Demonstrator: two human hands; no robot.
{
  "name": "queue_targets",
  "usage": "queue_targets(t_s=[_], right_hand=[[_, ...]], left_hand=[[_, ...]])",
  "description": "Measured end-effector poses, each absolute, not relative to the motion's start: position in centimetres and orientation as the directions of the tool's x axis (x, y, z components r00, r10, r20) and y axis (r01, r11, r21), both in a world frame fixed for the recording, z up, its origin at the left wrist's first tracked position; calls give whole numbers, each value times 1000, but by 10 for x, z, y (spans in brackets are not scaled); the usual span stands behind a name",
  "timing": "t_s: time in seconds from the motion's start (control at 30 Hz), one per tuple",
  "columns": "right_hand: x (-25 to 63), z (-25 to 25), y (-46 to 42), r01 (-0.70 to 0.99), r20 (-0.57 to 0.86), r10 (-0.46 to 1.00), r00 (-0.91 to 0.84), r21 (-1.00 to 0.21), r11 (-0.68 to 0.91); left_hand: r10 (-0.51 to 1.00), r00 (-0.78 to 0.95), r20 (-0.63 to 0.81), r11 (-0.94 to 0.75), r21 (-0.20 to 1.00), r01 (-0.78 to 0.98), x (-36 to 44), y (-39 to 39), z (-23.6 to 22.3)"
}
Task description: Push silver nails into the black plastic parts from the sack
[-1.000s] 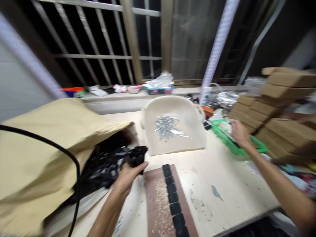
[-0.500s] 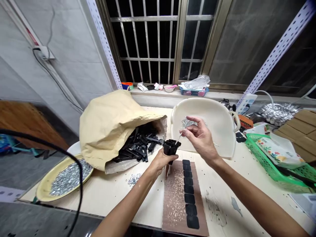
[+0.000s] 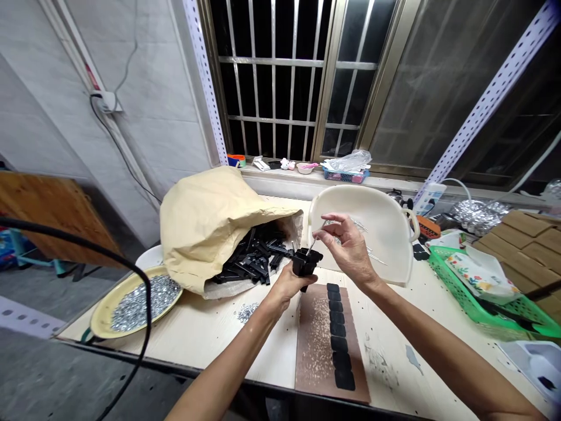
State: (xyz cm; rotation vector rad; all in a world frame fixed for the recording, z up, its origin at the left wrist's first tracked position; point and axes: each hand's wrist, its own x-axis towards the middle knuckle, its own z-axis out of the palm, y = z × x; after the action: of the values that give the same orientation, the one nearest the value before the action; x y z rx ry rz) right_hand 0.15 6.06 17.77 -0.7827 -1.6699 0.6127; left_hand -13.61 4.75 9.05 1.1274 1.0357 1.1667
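Metal pins [image 3: 359,225] in wht tray [image 3: 388,219]

You have one black plastic cluster [image 3: 305,265] in your left hand [image 3: 287,285], one metal rod [image 3: 311,244] in your right hand [image 3: 350,250], and eight black pads [image 3: 337,330] toward one brown board's [image 3: 315,377] right edge. Toward the table's [image 3: 278,351] left edge: one paper sack [image 3: 205,204], one yellow tray [image 3: 102,318]. Far edge: one white basin [image 3: 390,228]. Right edge: one green basket [image 3: 465,299].

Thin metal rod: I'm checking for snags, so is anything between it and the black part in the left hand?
Nothing visible: the thin metal rod, pinched by the right hand, reaches down to the top of the black part, which the left hand grips.
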Motion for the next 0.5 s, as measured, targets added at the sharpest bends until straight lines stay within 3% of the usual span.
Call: queue_targets(t_s=[0.2,0.5], right_hand=[[-10,186,32,300,657,726,-204,-664,685],[-26,194,-22,315,696,651,-305,-571,758]], left_hand=[[992,120,26,-5,985,-171,-139,25,104],[977,147,153,-101,945,-312,-148,-20,122]])
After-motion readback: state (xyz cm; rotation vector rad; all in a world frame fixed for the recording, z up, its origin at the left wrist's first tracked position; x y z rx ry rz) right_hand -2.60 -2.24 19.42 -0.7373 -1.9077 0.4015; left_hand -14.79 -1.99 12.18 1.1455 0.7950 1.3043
